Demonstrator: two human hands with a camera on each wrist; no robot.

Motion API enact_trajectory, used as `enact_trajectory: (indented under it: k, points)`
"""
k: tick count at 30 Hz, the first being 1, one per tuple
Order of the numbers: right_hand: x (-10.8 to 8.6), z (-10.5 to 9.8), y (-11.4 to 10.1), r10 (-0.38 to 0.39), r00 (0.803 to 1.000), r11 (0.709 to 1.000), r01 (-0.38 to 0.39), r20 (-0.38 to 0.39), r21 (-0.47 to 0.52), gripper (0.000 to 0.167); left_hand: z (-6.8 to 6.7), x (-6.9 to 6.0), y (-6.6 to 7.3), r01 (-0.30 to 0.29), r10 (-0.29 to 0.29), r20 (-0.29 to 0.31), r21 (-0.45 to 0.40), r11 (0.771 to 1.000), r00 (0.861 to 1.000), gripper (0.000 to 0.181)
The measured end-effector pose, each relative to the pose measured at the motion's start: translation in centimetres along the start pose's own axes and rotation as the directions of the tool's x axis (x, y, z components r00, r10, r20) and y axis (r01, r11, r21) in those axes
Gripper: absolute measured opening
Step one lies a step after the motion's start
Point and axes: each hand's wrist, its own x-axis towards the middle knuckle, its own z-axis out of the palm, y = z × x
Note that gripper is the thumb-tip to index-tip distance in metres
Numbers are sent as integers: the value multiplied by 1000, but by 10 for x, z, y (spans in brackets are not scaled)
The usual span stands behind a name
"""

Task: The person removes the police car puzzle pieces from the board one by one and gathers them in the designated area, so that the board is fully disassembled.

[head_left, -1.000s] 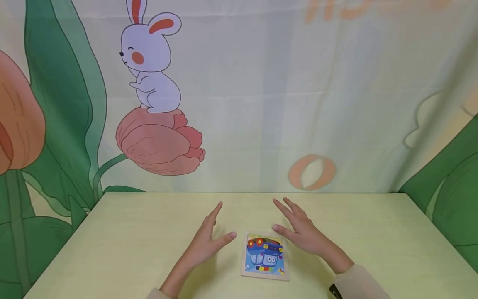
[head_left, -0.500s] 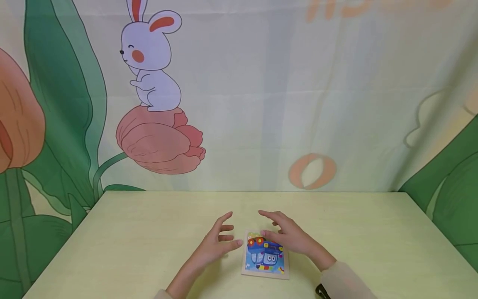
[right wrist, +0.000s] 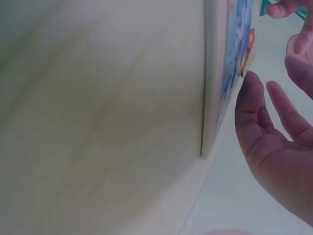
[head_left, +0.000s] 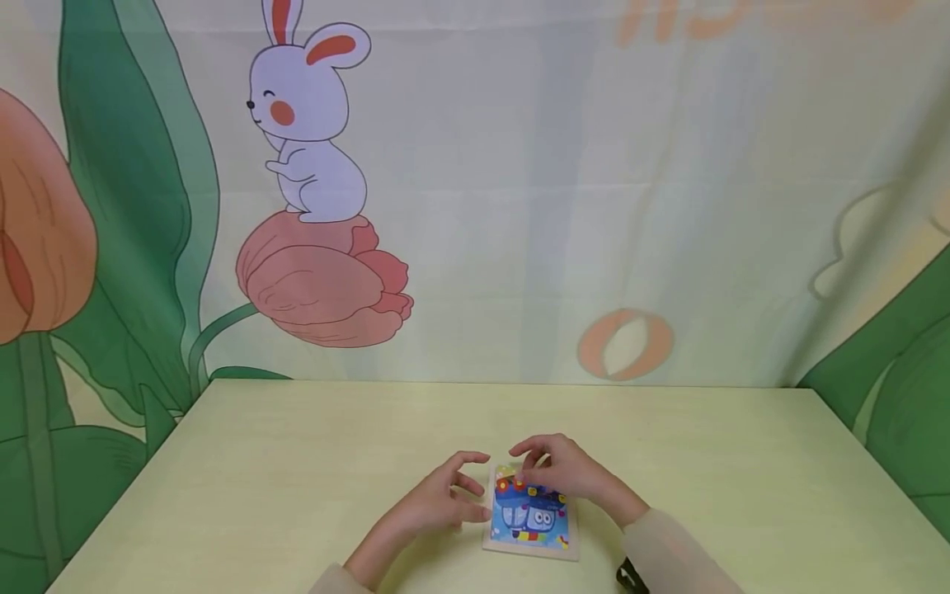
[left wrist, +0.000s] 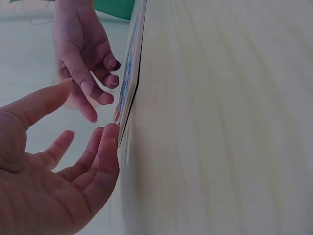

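A small square wooden picture puzzle (head_left: 529,528) lies flat on the table, its blue cartoon car upside down from here. My left hand (head_left: 438,502) is at the puzzle's left edge with its fingers loosely bent. In the left wrist view, a fingertip of this left hand (left wrist: 63,186) is close to the board's edge; contact is unclear. Over the puzzle's far right part hovers my right hand (head_left: 575,474), covering some of the picture. The right wrist view has a fingertip of that right hand (right wrist: 279,142) right by the picture's surface, gripping nothing visible.
The pale yellow table (head_left: 297,470) extends around the puzzle on all sides. Behind it hangs a printed curtain (head_left: 475,206) with a rabbit and tulips. A dark object (head_left: 631,576) shows at the right sleeve.
Both hands have come down and inward to the puzzle, and their fingers have bent more. The right hand has moved left over the far part of the picture. The puzzle lies as before.
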Motion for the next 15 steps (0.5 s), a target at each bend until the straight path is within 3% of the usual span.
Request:
enact_trajectory:
  k: [9, 15]
  points:
    - [5, 5, 0, 35, 999, 997, -37, -18, -66, 33, 2, 8, -5, 23, -27, 43, 91, 996, 999, 45]
    - [9, 7, 3, 25, 999, 992, -28, -23, -125, 29, 2, 11, -9, -11, 4, 54, 131, 991, 999, 37]
